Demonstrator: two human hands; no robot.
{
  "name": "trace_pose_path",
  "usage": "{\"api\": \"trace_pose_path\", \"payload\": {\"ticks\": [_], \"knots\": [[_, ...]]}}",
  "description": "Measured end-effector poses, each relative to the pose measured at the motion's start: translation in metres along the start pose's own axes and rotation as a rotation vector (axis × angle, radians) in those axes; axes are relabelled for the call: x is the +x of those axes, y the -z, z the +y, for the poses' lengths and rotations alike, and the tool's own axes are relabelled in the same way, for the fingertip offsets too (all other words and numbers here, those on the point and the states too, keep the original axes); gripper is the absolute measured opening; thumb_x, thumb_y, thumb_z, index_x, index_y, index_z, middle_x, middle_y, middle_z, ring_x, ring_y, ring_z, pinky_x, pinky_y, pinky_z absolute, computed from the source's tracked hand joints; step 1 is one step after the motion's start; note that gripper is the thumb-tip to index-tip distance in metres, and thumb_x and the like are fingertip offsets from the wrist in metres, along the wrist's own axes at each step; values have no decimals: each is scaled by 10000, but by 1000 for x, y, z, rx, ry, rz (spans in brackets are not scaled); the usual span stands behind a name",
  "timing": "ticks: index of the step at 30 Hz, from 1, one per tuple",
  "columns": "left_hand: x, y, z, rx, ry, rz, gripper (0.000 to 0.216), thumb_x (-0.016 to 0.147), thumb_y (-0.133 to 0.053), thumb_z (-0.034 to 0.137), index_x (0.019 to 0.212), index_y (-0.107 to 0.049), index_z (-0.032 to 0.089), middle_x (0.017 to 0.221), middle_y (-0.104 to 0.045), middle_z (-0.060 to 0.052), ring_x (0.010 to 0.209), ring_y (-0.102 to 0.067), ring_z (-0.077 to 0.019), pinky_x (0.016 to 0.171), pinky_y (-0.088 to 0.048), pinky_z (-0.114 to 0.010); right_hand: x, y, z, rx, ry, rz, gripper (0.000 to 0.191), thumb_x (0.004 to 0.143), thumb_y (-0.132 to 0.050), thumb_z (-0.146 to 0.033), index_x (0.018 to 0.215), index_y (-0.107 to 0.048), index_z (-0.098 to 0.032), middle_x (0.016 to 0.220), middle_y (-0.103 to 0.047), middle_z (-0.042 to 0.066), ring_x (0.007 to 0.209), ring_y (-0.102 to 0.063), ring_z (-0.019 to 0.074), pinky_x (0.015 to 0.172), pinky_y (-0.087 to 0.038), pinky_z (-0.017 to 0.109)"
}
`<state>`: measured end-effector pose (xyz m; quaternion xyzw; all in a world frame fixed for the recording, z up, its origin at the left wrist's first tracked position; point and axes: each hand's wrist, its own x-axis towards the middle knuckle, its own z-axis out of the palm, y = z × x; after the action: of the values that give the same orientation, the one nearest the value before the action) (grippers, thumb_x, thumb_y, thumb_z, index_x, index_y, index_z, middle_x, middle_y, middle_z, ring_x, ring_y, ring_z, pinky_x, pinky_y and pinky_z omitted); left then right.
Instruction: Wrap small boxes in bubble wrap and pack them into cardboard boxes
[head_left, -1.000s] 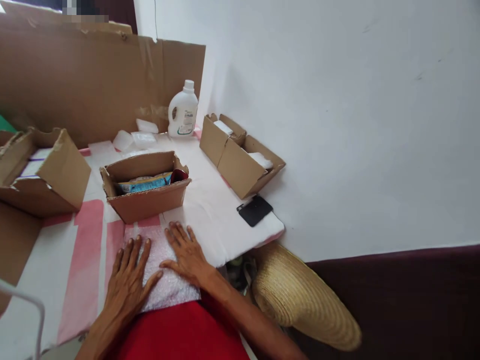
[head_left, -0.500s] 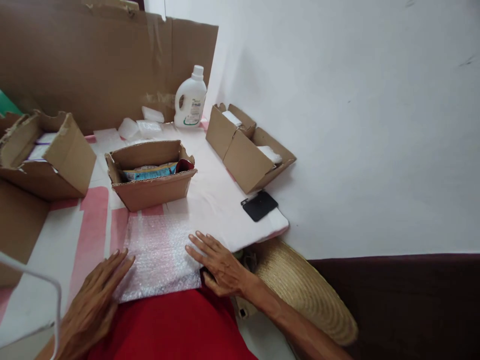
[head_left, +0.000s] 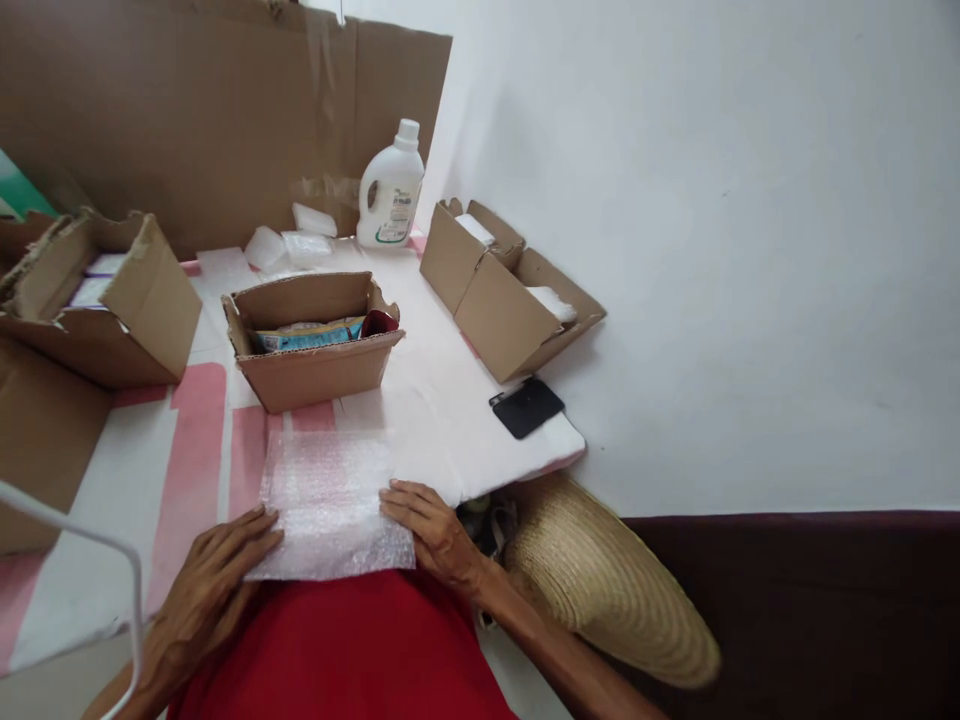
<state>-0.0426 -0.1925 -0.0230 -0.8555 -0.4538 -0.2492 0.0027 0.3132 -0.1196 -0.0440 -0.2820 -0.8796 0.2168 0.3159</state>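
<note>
Print on the label [head_left: 400, 205] of the white bottle [head_left: 384, 170] ran in small lines above a green curve [head_left: 391, 238], too small to read. Lettering on the blue packet [head_left: 311, 337] inside the open cardboard box [head_left: 322, 380] was likewise illegible. The bubble wrap [head_left: 330, 510] lay spread on the pink-and-white cloth [head_left: 465, 430], nearer the person than that box and between the hands. These were apart: the left hand [head_left: 206, 580] had its fingers at the wrap's near left edge, and the right hand [head_left: 440, 538] had its own at the right edge. Whether the thumbs pinched from beneath, I could not tell.
</note>
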Motion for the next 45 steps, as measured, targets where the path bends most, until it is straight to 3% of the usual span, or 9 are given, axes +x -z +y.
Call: {"api": "trace_pose_path", "payload": {"ticks": [7,12,20,28,32,36,40,43,45], "knots": [[19,1,19,-276,302,67,207,924,-619,373,1093,-702,286,1022,-772,-12,988,-726,-188,848,-576,-293,9,1,-19,161,-298,209,171,1024,-509,-222,1064,-675,-222,988,-718,62,1002,-630,231,893,-507,412],[32,-6,27,-379,644,0,329,920,-559,535,855,-668,231,698,-691,25,572,-627,-135,564,-519,-232,16,-8,-26,-35,-504,338,292,1052,-489,-325,788,-549,-216,781,-594,29,822,-523,215,759,-425,358],[38,-26,37,-160,676,103,321,947,-502,499,945,-639,209,823,-716,-21,719,-693,-176,678,-546,-276,32,-22,-17,-171,-601,350,321,1027,-555,-339,734,-497,-223,770,-554,15,805,-475,217,771,-378,349],[45,-31,47,27,765,182,496,946,-522,469,1339,-530,166,971,-689,-68,790,-676,-206,700,-567,-329,38,-22,-16,-291,-626,302,264,956,-669,-268,738,-526,-228,771,-590,8,791,-493,217,787,-388,346],[51,-27,53,163,527,322,602,911,-626,317,1461,-432,166,1215,-642,-155,1048,-645,-268,913,-536,-416,39,-22,-13,-339,-648,265,260,916,-717,-254,733,-534,-225,762,-598,8,783,-501,218,776,-402,345],[50,-32,51,178,84,119,455,909,-602,208,1362,-568,240,1327,-647,-117,1240,-584,-279,1018,-452,-406,41,-18,-18,-315,-659,302,199,966,-643,-304,798,-576,-221,812,-624,32,811,-543,230,768,-446,359],[46,-42,44,185,57,51,404,932,-565,287,1330,-616,245,1345,-654,-110,1265,-567,-296,989,-440,-412,48,-21,-38,-349,-420,433,279,1032,-498,-275,1285,-558,-174,1169,-662,158,1085,-601,283,924,-475,442],[45,-45,40,168,65,54,385,930,-558,293,1305,-639,256,1314,-675,-104,1233,-585,-295,980,-439,-418,51,-29,-45,-321,-50,218,416,1021,-504,-315,1409,-500,-165,1263,-665,165,1231,-575,299,1002,-460,462],[45,-46,38,154,64,56,385,926,-560,281,1302,-643,267,1301,-685,-95,1222,-594,-285,974,-438,-409,46,-31,-38,-317,16,91,446,1014,-517,-375,1400,-516,-151,1248,-686,160,1218,-592,305,978,-478,468]]}}
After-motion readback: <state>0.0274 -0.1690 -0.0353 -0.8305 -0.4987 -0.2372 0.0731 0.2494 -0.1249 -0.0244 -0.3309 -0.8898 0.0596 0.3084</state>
